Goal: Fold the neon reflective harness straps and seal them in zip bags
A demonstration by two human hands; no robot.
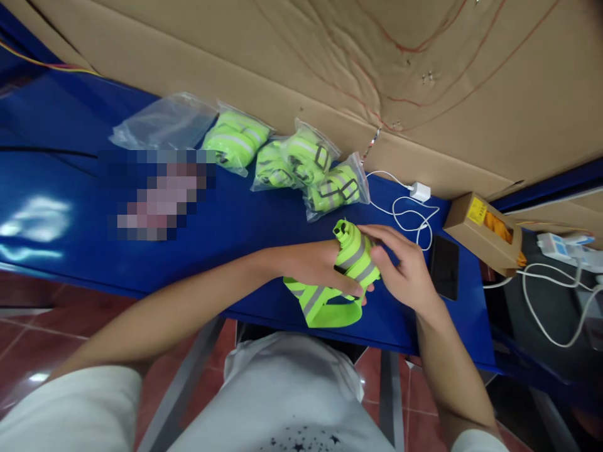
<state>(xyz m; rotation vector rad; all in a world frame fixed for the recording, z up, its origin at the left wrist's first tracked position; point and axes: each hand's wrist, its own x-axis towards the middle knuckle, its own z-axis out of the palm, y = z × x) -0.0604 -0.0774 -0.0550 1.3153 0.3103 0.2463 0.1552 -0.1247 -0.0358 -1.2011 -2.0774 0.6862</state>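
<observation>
A neon-green reflective strap (pixel 357 256) with grey stripes is partly rolled up between my two hands, above the blue table. My left hand (pixel 316 267) is closed round the roll from the left, its thumb lying across the front. From the right, my right hand (pixel 400 263) curves over the roll, fingers behind it and thumb against its upper side. A loose loop of the same strap (pixel 332 312) hangs below my left hand toward the table's front edge. Part of the roll and several fingertips are hidden.
Clear zip bags of rolled green straps (pixel 235 143) lie along the back of the blue table (pixel 226 220), beside a flat clear bag (pixel 162 122). At right are a black phone (pixel 445 267), a white charger (pixel 420 191) with cable, and a cardboard box (pixel 485 232). A pixelated patch covers something left.
</observation>
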